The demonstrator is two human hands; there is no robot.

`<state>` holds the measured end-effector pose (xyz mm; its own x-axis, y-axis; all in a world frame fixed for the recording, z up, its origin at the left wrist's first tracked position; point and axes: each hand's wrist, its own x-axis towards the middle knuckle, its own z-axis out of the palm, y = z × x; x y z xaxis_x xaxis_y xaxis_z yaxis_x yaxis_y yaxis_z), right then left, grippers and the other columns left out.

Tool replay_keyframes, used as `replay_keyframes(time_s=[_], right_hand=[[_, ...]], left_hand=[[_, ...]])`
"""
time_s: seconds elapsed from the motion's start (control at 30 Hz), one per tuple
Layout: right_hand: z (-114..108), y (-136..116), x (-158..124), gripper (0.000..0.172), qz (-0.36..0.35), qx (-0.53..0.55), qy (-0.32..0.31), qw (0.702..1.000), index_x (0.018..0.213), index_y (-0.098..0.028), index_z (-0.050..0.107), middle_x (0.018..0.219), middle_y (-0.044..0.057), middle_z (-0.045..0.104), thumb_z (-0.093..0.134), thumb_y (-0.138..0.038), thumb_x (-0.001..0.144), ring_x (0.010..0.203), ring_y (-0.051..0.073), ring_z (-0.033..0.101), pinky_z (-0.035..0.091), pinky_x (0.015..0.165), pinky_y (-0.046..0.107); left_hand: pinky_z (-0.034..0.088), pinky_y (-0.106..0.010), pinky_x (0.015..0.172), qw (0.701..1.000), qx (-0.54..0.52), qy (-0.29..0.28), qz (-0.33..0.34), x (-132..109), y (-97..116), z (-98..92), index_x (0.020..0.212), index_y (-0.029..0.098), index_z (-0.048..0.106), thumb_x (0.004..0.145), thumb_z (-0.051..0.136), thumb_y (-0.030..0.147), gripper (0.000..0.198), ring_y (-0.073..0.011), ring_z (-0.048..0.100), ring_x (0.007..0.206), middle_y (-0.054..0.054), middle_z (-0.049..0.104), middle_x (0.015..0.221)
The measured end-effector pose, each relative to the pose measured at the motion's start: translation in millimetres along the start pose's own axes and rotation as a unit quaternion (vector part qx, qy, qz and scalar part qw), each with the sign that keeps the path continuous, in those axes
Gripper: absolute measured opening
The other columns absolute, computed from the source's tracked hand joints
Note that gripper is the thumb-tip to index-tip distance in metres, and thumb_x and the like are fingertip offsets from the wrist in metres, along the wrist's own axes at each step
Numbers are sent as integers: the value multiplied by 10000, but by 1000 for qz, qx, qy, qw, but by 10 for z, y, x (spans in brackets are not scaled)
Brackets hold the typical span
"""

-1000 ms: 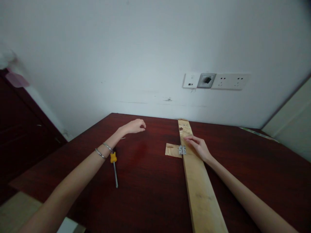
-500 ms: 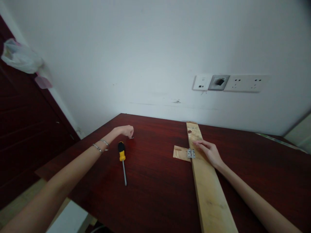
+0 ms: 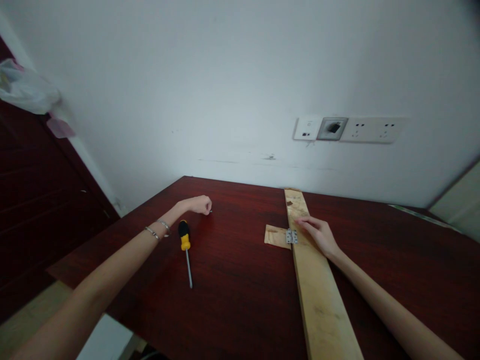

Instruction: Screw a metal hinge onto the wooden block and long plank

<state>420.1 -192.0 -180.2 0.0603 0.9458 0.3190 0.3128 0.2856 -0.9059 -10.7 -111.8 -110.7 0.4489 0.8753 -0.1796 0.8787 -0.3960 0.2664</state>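
My left hand (image 3: 200, 204) is closed above the left part of the dark red table. A small shiny metal piece (image 3: 210, 211) shows at its fingertips, too small to name. A screwdriver (image 3: 185, 242) with a black and yellow handle lies below that wrist, its shaft towards me. My right hand (image 3: 319, 235) rests on a long wooden board (image 3: 318, 285), fingers stretched out with the thumb near them. Just left of those fingertips, a metal hinge (image 3: 291, 236) lies across the board's left edge and a small wooden piece (image 3: 275, 235).
The table (image 3: 240, 300) meets a white wall holding a row of sockets (image 3: 350, 130). A white box (image 3: 107, 340) stands below the front edge. At the left, a plastic bag (image 3: 28, 90) hangs on a dark red door (image 3: 37, 165).
My left hand has moved slightly right, and the small metal piece has shifted with it. My right hand stays on the board. The view has turned a little to the right.
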Motion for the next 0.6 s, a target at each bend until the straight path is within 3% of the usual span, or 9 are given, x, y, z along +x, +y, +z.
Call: replay_keyframes(time_s=[0.13, 0.27, 0.37, 0.47, 0.6], right_hand=[[2, -13, -5, 234, -6, 0, -9, 1000, 747, -192, 741, 871, 79, 755, 638, -396, 695, 881, 293, 664, 477, 837, 406], [-1, -36, -13, 212, -13, -4, -18, 1000, 752, -190, 747, 865, 72, 754, 633, -363, 708, 859, 281, 666, 477, 835, 397], [7, -53, -15, 216, -19, -4, -16, 1000, 764, -188, 753, 864, 73, 755, 630, -356, 708, 858, 280, 667, 477, 837, 401], [23, -63, -16, 218, -22, -2, -13, 1000, 740, -189, 746, 836, 74, 757, 620, -364, 708, 829, 277, 673, 490, 809, 402], [37, -71, -12, 203, -25, 1, -9, 1000, 732, -191, 743, 831, 70, 758, 623, -353, 703, 821, 269, 677, 498, 796, 396]], left_hand=[[438, -218, 666, 989, -95, 74, 84, 123, 369, 7, 769, 126, 661, 684, 584, 179, 127, -134, 591, 704, -35, 671, 776], [457, -236, 720, 964, -171, 147, 138, 295, 871, 100, 848, 120, 633, 765, 562, 254, 173, -132, 597, 770, -54, 667, 856], [453, -239, 685, 914, -293, 200, 199, 379, 1281, 189, 824, 117, 624, 766, 597, 281, 177, -117, 572, 701, -37, 644, 787], [439, -227, 656, 876, -368, 202, 238, 415, 1646, 264, 790, 115, 620, 747, 632, 258, 149, -100, 547, 657, -16, 620, 739], [433, -217, 645, 859, -406, 177, 258, 423, 1950, 357, 791, 113, 615, 752, 647, 239, 136, -92, 541, 649, -4, 603, 724]])
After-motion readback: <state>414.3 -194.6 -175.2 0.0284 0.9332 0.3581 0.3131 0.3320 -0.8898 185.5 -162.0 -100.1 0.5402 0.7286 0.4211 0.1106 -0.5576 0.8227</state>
